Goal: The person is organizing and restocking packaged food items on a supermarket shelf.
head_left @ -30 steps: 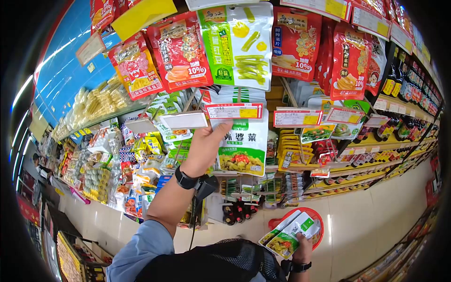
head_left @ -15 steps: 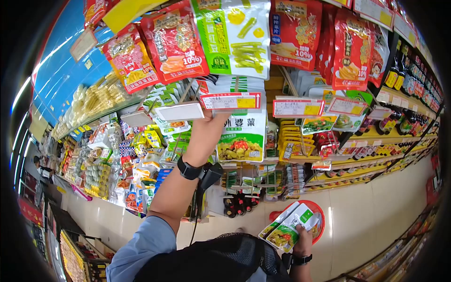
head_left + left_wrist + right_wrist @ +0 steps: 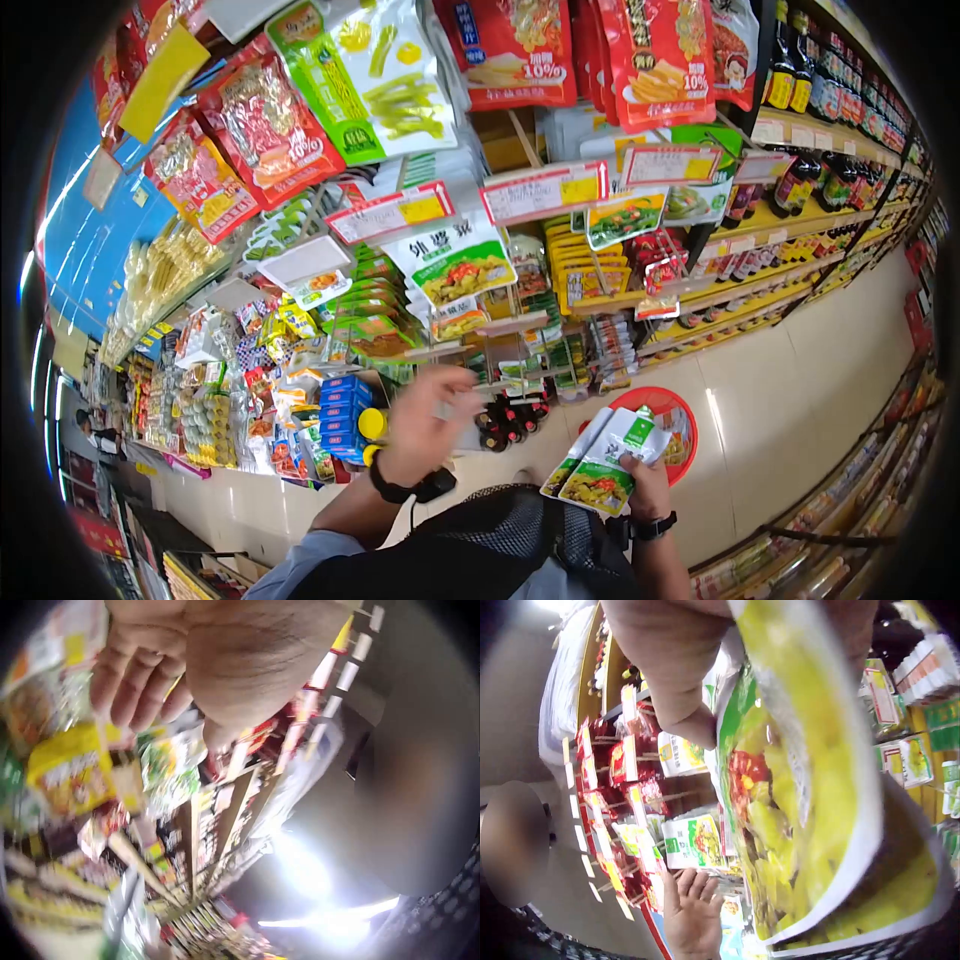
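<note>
My right hand [image 3: 648,485] grips two white-and-green food pouches [image 3: 605,475], with pickled vegetables pictured on them, at the lower right of the head view. Seen from the right wrist, the pouches [image 3: 795,825] fill the middle, with the thumb [image 3: 686,724] along their edge. My left hand [image 3: 430,425], blurred in motion, is apart from the shelf and holds nothing. Its fingers [image 3: 139,690] look relaxed in the left wrist view, and the right wrist view shows its palm [image 3: 694,915]. Above it, a matching pouch [image 3: 455,262] hangs on the rack below a price tag [image 3: 392,212].
A red basket [image 3: 682,412] is behind the held pouches, low on the right. Red pickle packets [image 3: 270,125] and a large green-and-white packet [image 3: 365,85] hang overhead. Shelves of sauce bottles [image 3: 795,185] run along the right. Price-tag holders [image 3: 545,192] jut out from the rack.
My left hand has come away from the hanging pouch and dropped toward my body. The head view has shifted, moving the rack left and up. My right hand still holds its pouches.
</note>
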